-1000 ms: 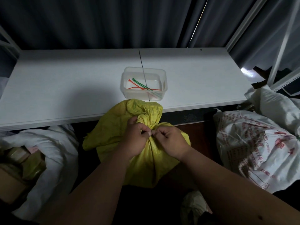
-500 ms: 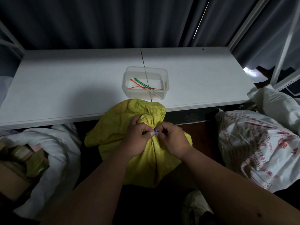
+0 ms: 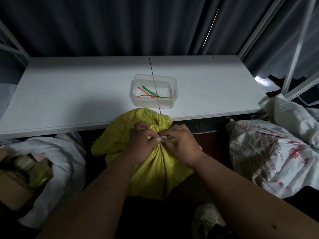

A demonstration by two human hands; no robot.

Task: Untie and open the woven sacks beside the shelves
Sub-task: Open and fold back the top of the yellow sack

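Yellow woven sack (image 3: 155, 169): crinkled, bulging, neck gathered tight, on the floor against the front edge of the white shelf board (image 3: 69, 94) (top ruff overlapping the edge). Blue tie (image 3: 168, 138): thin strip at the neck. Left hand (image 3: 143, 145): fingertips pinching the tie's end. Right hand (image 3: 181, 144): fingers curled, pinching its tail.
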